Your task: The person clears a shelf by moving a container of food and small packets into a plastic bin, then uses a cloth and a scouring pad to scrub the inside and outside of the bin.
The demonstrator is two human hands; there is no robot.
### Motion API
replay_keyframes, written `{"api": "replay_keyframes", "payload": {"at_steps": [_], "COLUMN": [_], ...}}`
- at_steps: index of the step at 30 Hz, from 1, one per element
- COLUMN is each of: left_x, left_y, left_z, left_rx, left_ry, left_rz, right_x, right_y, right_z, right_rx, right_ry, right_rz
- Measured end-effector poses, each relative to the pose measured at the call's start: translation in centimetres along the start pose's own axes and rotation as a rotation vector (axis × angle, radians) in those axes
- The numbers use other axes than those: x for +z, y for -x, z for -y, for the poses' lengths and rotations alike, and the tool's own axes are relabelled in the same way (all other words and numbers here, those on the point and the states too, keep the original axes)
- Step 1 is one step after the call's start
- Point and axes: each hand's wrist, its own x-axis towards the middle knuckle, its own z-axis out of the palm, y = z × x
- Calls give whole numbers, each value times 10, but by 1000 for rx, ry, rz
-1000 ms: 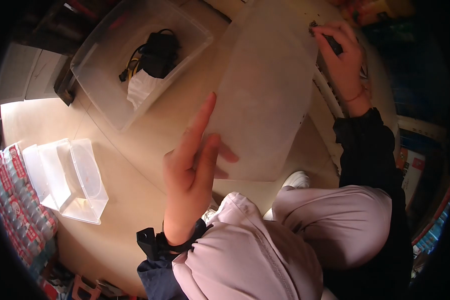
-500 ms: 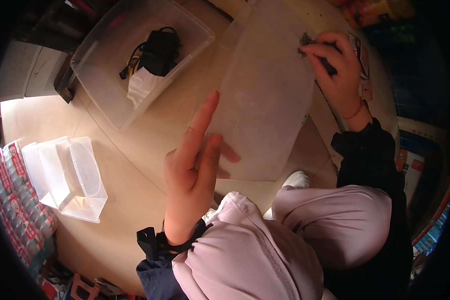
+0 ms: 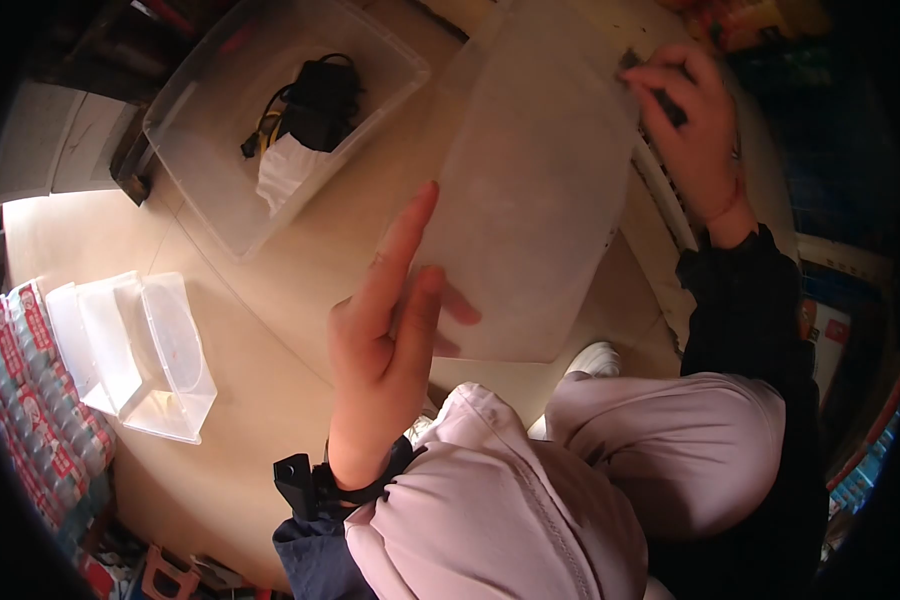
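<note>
A large frosted plastic panel (image 3: 540, 190) stands tilted in front of my knees. My left hand (image 3: 380, 310) grips its left side, with some fingers showing dimly through the plastic and the index finger stretched along the edge. At the panel's upper right, my right hand (image 3: 688, 125) pinches a small dark, wiry wad like steel wool (image 3: 629, 62), mostly hidden by the fingertips.
Beyond my left hand, a clear plastic bin (image 3: 205, 190) holds a black power adapter with cable (image 3: 320, 105) and a crumpled white bag (image 3: 290, 170). A smaller clear container (image 3: 175, 350) lies at left, beside shrink-wrapped bottles (image 3: 45, 400). A pink stool (image 3: 168, 572) shows at bottom left.
My right hand has moved up and to the right with the wiry wad, toward the panel's upper right edge. My left hand and the panel have stayed in place.
</note>
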Motion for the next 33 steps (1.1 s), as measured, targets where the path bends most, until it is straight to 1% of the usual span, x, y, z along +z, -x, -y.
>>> {"api": "replay_keyframes", "payload": {"at_steps": [2, 3, 5, 8, 9, 11, 12, 14, 15, 17, 18, 20, 24, 27, 29, 30, 32, 33], "left_x": [-2, -1, 0, -2, -2, 1, 1, 2, 1, -2, -2, -1, 1, -1, -1, 0, 0, 0], "left_y": [0, 0, 0, 0, 0, -1, -1, -1, -1, -1, 0, -1, -1, 0, 0, 0, 0, 0], "left_z": [2, 2, 0, 2, 2, 2, 2, 2, 2, 2, 2, 2, 4, 4, 4, 3, 2, 1], "left_rx": [14, 13, 5, 28, 27, 21, 19, 27, 27, 23, 23, 21, 29, 31, 22, 20, 13, 13], "left_ry": [-8, -11, -1, 3, 1, 13, 14, 23, 25, 19, 17, 6, 6, 15, -10, -12, 16, 14], "left_rz": [6, 7, 13, 24, 20, -3, -1, 0, 2, 26, 22, 17, 11, 12, 20, 23, 15, 16], "right_x": [-1, 0, 0, -1, -1, -2, -1, 1, 0, 0, 0, -4, -5, -11, -13, -12, -11, -11], "right_y": [1, 0, -4, -7, -5, 2, 2, 0, -1, -5, -3, 2, -1, -10, -12, -11, -8, -5], "right_z": [15, 11, -1, -1, 5, 20, 17, 5, -1, -7, -3, 12, -2, -10, -4, -4, -3, -1], "right_rx": [-195, -193, -98, -68, -70, -209, -207, -75, -74, -8, -10, -214, -166, -110, -48, -44, -37, -36], "right_ry": [30, 28, 57, 71, 67, 37, 38, 63, 65, 36, 32, 95, 135, 152, 92, 92, 74, 73], "right_rz": [73, 72, 24, 25, 25, 81, 83, 15, 15, -6, -6, 78, 65, 11, -107, -107, 6, 4]}}
